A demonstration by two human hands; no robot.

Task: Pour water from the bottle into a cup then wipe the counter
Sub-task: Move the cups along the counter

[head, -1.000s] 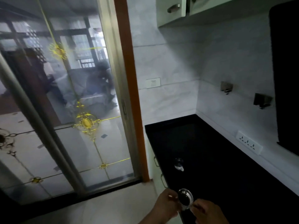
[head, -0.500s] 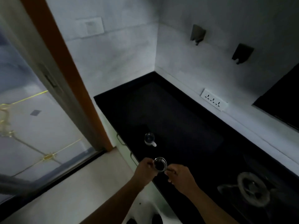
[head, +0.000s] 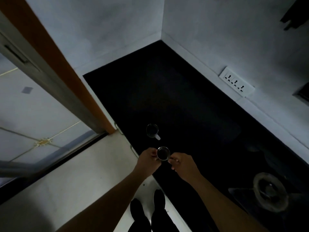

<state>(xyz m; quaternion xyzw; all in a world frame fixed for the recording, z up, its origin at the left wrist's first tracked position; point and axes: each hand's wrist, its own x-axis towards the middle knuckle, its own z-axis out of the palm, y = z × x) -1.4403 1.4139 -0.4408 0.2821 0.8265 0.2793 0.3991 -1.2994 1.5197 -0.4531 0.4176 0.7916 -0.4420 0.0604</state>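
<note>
Both hands are holding one small round-mouthed vessel over the near edge of the bench, with the cup standing just beyond.

The left hand (head: 148, 159) is wrapping its grip round the side of what I take for the bottle (head: 163, 153), seen from above, so its long axis is running straight up. The right hand (head: 183, 164) is pinching the other side, though I cannot tell whether at a cap or the rim. The cup (head: 152, 130) is standing upright on the black bench (head: 184, 97) just beyond the grip and a little to its left, apart from the bottle, its handle pointing back toward the hands. The left hand is lying nearer to it. Well off to the right of the grip a stove burner (head: 269, 191) is sitting, and far beyond it pale walls carrying a socket strip (head: 236, 82) are closing the corner.
</note>
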